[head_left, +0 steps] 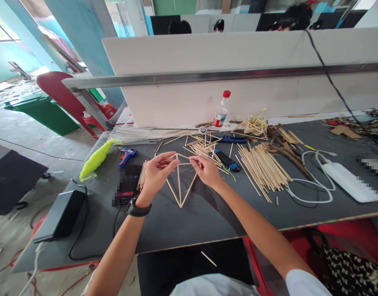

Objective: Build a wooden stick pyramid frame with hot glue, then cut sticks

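Observation:
My left hand [156, 172] pinches the upper left corner of a kite-shaped frame of thin wooden sticks [180, 187] that lies on the dark grey table [207, 218]. My right hand [205, 169] pinches the frame's upper right side. The frame's point faces me, and a stick runs down its middle. A loose pile of the same sticks [263, 168] lies to the right of my right hand. More sticks and glued pieces [204, 144] lie just behind the hands.
A blue glue gun [127, 154], a phone [127, 185] and a yellow-green fuzzy object [96, 159] are on the left. A black box [62, 213] sits near the left corner. A water bottle [221, 112], blue cutters [227, 160] and a white power bank [349, 181] with cable are further right.

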The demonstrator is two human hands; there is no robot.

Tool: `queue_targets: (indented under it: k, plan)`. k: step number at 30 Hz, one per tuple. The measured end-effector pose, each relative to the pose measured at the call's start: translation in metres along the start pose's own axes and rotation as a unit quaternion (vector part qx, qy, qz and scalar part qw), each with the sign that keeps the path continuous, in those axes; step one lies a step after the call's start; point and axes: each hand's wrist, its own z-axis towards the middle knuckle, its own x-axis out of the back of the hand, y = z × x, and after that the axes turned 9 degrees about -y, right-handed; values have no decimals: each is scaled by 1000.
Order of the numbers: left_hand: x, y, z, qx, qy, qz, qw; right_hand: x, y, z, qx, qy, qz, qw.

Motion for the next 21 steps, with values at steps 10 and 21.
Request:
queue_targets:
  k: [10, 21]
  plan:
    - [2, 1, 1, 0, -7, 12, 1000, -2, -7, -4, -6, 22, 50, 998]
    - [4, 2, 3, -26, -4, 25, 999, -17, -42, -14, 81, 96, 83, 989]
